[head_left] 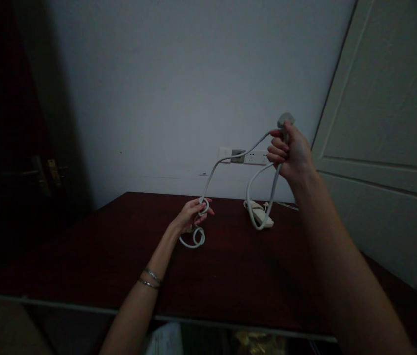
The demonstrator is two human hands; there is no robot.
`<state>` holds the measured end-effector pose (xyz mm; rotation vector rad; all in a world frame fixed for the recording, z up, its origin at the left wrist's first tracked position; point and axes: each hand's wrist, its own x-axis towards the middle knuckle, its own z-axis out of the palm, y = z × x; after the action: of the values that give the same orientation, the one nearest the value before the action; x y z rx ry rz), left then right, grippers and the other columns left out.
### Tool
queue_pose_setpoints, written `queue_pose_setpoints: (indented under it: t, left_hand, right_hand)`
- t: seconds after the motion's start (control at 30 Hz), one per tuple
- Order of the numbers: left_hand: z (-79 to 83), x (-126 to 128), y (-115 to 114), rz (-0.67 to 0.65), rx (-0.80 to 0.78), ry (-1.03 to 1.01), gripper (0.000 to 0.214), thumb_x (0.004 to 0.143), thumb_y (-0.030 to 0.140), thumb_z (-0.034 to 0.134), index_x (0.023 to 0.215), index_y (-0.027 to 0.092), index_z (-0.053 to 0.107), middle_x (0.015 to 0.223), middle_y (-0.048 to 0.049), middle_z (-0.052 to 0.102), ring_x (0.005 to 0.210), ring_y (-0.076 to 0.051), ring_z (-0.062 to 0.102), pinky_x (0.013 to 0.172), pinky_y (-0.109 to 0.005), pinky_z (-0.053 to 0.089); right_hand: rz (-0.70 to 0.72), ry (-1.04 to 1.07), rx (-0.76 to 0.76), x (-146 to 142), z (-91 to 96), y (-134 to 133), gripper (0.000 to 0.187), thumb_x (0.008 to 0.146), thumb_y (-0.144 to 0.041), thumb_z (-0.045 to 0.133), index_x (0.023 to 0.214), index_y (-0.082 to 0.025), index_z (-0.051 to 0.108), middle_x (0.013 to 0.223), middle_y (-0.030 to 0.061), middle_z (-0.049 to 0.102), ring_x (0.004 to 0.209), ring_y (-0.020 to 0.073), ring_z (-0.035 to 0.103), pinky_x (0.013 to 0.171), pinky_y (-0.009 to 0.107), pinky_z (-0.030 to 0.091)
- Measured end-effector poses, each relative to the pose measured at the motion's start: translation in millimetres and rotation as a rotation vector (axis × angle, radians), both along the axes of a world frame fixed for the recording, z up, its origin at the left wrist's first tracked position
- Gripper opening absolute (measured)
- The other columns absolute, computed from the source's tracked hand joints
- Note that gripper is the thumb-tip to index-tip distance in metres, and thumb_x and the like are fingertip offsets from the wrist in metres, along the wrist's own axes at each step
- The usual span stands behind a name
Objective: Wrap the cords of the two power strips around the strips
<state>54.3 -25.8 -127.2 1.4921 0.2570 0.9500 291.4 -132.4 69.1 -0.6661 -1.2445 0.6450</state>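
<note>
A white power cord [211, 176] stretches between my two hands above the dark red tabletop. My right hand [285, 148], raised at the right, is closed round the cord close to its pale plug [285, 119]. A loop of the cord hangs below that fist. Lower and nearer the middle, my left hand [193, 213] pinches a small coil of the same cord between its fingers. Another curl of cord dangles under the left hand, just over the table. Part of the cord inside each hand is hidden.
Behind the hanging loop, a white power strip [262, 216] with its cord wrapped lies at the table's [208, 276] back. Wall sockets [255, 157] sit above it. A pale door panel [386, 148] stands right; a dark door with a handle [40, 172] is left. Items show below the front edge.
</note>
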Motion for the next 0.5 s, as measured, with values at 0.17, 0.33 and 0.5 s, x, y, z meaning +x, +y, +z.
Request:
queue_pose_setpoints:
  t: [0.17,0.33,0.5]
  left_hand:
    - [-6.6,-27,17,0.035,0.039,0.163,0.05,0.079,0.044,0.057,0.108,0.004,0.058,0.06,-0.0034,0.058,0.038,-0.002,0.034,0.038,-0.019,0.017]
    - [-17.7,-20,30,0.037,0.052,0.336,0.046,0.074,0.042,0.061,0.099,0.004,0.064,0.053,0.0035,0.044,0.041,-0.003,0.033,0.039,-0.02,0.016]
    - [-25.6,-15,31,0.017,0.089,0.506,0.041,0.075,0.04,0.059,0.096,0.006,0.066,0.054,0.0052,0.039,0.043,-0.004,0.033,0.041,-0.02,0.018]
  right_hand:
    - [-0.19,0.036,-0.091,19,-63.2,13,0.031,0.077,-0.047,0.058,0.067,-0.019,0.054,0.037,-0.0115,0.023,0.031,0.0046,0.015,0.031,0.02,0.013]
    - [-0.574,-0.151,-0.163,23,-121.3,34,0.035,0.074,-0.052,0.055,0.069,-0.018,0.059,0.041,-0.0078,0.034,0.035,0.0084,0.03,0.037,0.023,0.024]
    - [-0.912,-0.54,-0.121,12,-172.6,52,0.039,0.083,-0.048,0.043,0.07,-0.015,0.061,0.057,0.004,0.055,0.058,0.0175,0.049,0.058,0.03,0.034]
